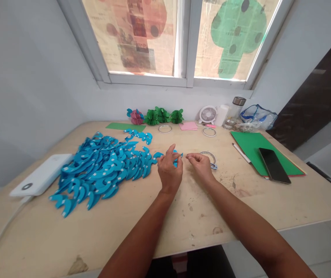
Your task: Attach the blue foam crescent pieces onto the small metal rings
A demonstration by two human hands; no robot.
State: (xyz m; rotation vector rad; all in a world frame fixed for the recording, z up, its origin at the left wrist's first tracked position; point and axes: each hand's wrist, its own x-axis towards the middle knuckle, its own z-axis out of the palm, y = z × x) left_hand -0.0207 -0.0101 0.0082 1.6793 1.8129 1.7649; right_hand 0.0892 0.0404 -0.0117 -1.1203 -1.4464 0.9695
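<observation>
My left hand (170, 170) is over the middle of the table, its fingers partly curled around a small blue paper piece (176, 153) that shows between and behind them. Just to the right, my right hand (199, 165) has thumb and forefinger pinched together; whatever is between the tips is too small to name. A large heap of blue paper pieces with white squares (104, 166) spreads to the left of my hands. Close behind my right hand lies a roll of tape (214, 157), with a small blue-grey item (214, 166) at its front edge.
Along the back stand folded green paper shapes (162, 116), a pink one (136, 117), a small fan (208, 114) and a glass bottle (235, 112). A phone (274, 165) rests on green sheets (248, 144) at right; a white power bank (42, 173) with cable sits left.
</observation>
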